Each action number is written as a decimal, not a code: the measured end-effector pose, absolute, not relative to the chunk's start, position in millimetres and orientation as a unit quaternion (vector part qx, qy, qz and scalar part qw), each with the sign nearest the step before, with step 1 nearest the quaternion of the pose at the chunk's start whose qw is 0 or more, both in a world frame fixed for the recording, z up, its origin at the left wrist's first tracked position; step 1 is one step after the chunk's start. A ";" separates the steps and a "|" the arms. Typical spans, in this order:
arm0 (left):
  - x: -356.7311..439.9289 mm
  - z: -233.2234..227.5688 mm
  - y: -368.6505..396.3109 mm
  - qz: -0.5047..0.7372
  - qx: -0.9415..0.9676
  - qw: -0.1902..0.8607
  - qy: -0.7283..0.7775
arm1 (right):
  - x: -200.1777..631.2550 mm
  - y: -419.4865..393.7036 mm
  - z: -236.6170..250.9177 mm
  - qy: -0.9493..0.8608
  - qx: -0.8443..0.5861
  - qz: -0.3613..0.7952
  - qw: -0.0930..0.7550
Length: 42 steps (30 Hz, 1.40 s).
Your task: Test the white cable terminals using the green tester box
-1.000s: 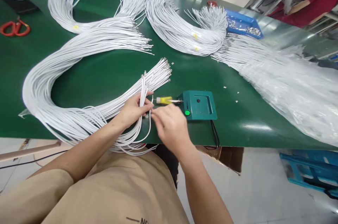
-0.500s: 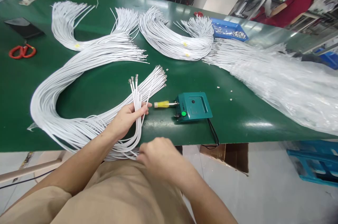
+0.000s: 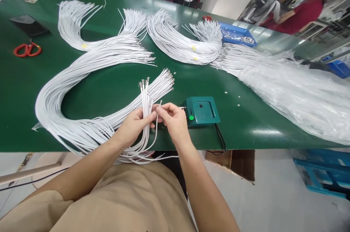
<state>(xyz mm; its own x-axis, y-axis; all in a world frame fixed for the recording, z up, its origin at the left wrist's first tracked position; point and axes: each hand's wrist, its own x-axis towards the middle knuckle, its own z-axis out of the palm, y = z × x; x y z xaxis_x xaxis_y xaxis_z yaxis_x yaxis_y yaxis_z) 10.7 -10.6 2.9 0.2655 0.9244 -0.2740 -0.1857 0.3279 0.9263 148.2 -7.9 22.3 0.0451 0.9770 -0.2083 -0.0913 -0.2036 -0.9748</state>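
Observation:
My left hand grips a small bunch of white wires that stands up from the fingers, metal terminals at the top. My right hand pinches one single white wire near its terminal end, right beside the left hand's bunch. Both hands hover over the front edge of the green table. Just right of my right hand sits a small teal tester box with a green button. A large bundle of white wires curves across the table to the left of my hands.
More white wire bundles lie at the back, a plastic-wrapped heap of wires to the right, a blue tray of small metal parts behind it. Red scissors and a dark flat object lie far left. Other people work in the background.
My right hand rose from the table's front edge near my lap back up beside my left hand, now pinching a single wire. It now hides the yellow-handled probe beside the tester box.

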 end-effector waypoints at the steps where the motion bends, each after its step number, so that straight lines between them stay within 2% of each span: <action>1: 11.2 2.0 -8.8 0.412 0.409 0.680 0.447 | 146.3 -9.5 21.6 -0.404 -0.537 0.566 0.478; 9: 12.8 -0.6 -7.9 0.417 0.403 0.666 0.470 | 149.7 -6.7 17.5 -0.367 -0.548 0.549 0.514; 15: 11.4 -0.1 -3.3 0.415 0.414 0.660 0.470 | 146.5 -7.5 7.1 -0.276 -0.460 0.646 0.543; 21: 9.1 3.2 -2.8 0.371 0.462 0.650 0.477 | 144.5 -4.1 9.1 -0.186 -0.390 0.738 0.518; 28: 7.8 2.9 -6.5 0.354 0.480 0.655 0.465 | 143.9 5.7 18.0 -0.209 -0.434 0.733 0.481; 36: 4.9 2.4 -4.6 0.372 0.458 0.663 0.461 | 147.1 -4.6 7.0 -0.184 -0.391 0.762 0.482; 42: 5.5 -0.8 -6.3 0.376 0.442 0.660 0.477 | 146.6 -10.7 9.9 -0.245 -0.455 0.683 0.515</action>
<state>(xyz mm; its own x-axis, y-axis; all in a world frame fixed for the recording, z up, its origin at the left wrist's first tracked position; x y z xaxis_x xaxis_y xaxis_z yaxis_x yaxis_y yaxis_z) 5.5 -6.3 -0.8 0.2620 0.9181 -0.2974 -0.0733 0.3262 0.9424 146.6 -10.7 9.9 -0.0540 0.9275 -0.3699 -0.4812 -0.3488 -0.8042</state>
